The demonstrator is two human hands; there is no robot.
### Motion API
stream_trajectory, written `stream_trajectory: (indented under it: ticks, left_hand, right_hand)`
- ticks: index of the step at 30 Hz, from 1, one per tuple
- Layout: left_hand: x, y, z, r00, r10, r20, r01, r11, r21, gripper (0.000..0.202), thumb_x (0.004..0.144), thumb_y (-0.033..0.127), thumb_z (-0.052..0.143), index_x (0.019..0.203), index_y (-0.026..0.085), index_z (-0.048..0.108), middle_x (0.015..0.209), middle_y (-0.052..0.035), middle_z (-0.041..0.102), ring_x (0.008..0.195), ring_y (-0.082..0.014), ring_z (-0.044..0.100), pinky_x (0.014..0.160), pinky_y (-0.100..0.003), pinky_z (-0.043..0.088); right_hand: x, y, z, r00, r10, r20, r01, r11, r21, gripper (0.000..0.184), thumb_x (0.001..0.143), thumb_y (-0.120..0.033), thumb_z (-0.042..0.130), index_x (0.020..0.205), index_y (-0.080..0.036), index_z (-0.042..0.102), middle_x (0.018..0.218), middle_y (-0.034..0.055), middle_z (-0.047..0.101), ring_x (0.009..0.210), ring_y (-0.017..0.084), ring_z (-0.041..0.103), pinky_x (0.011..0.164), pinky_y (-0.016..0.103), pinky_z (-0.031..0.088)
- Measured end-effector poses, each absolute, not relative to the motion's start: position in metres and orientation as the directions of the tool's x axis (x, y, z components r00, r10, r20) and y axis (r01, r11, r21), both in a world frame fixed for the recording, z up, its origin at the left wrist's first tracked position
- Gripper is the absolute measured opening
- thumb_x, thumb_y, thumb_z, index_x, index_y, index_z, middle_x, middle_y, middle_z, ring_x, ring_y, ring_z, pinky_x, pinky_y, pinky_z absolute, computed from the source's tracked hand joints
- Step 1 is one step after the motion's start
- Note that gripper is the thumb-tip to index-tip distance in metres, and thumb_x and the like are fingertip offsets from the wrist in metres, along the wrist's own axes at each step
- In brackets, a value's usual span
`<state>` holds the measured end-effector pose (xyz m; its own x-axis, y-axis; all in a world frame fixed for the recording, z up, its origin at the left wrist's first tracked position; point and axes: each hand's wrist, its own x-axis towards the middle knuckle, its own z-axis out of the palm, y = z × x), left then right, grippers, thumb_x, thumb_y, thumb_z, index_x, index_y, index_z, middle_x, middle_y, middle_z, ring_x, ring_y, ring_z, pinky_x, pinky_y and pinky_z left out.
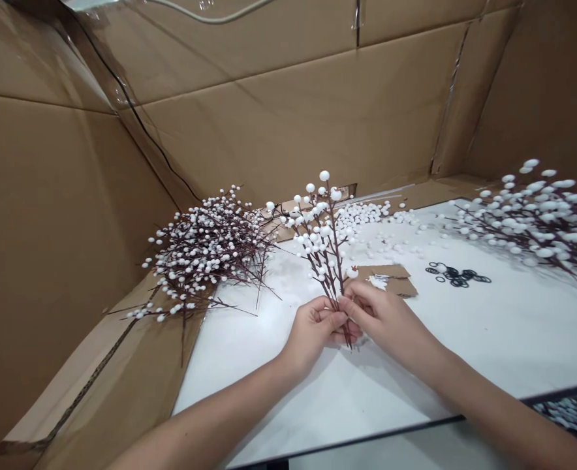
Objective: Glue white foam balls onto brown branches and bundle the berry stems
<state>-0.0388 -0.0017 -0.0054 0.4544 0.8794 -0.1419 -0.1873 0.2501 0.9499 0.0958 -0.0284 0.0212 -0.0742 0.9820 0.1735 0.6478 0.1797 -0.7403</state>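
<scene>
Several artificial berry stems (pixel 324 251), brown with white round berries, stand upright as a small bunch over the table's middle. Around their lower ends my left hand (pixel 318 323) is closed, thumb and fingers pinching the stems. My right hand (pixel 374 310) meets it from the other side, thumb and fingertips pinched on a stem of the same bunch. The stem ends poke out below both hands. Just behind my right hand lies a torn cardboard piece (pixel 393 281) with a white smear on it.
A big heap of berry stems (pixel 210 241) lies at the left, partly over the table edge. More berry stems (pixel 538 219) lie at the right. Loose white berries (pixel 361 215) are scattered at the back, with black rubber rings (pixel 457 275) right of centre. Cardboard walls (pixel 288 117) enclose the white table (pixel 504 339).
</scene>
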Motion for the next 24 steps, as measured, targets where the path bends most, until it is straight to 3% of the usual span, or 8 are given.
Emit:
stream_trajectory:
  ticks: [7,15,24]
  left_hand:
    - [-0.0393,-0.004,-0.0045,0.443,0.882,-0.158,-0.191,0.265,0.945,0.032,0.06,0.035,0.073,0.064,0.015,0.049,0.058,-0.0028,0.066,0.056,-0.0162,0.064,0.057,-0.028,0.052]
    - [-0.039,-0.0055,-0.0055,0.448,0.882,-0.145,-0.161,0.239,0.958,0.033,0.06,0.039,0.072,0.064,0.015,0.05,0.058,-0.002,0.066,0.054,-0.0156,0.064,0.056,-0.028,0.052]
    - [-0.0411,-0.0025,-0.0044,0.516,0.845,-0.138,-0.195,0.273,0.942,0.034,0.06,0.042,0.071,0.066,0.013,0.054,0.06,-0.0038,0.065,0.052,-0.0138,0.061,0.054,-0.026,0.05]
  right_hand:
    - [0.0989,-0.0269,0.019,-0.087,0.982,0.167,0.671,0.182,-0.719,0.022,0.086,-0.034,0.038,0.068,-0.022,0.042,0.057,-0.0038,0.05,0.054,0.013,0.05,0.049,0.021,0.033]
    - [0.101,-0.0263,0.0171,-0.125,0.983,0.132,0.581,0.181,-0.794,0.024,0.087,-0.035,0.036,0.067,-0.021,0.04,0.054,-0.004,0.05,0.053,0.014,0.051,0.049,0.022,0.034]
    - [0.1018,-0.0271,0.0168,-0.136,0.973,0.185,0.521,0.229,-0.823,0.025,0.088,-0.035,0.036,0.067,-0.021,0.04,0.056,-0.0041,0.048,0.054,0.013,0.048,0.05,0.022,0.034]
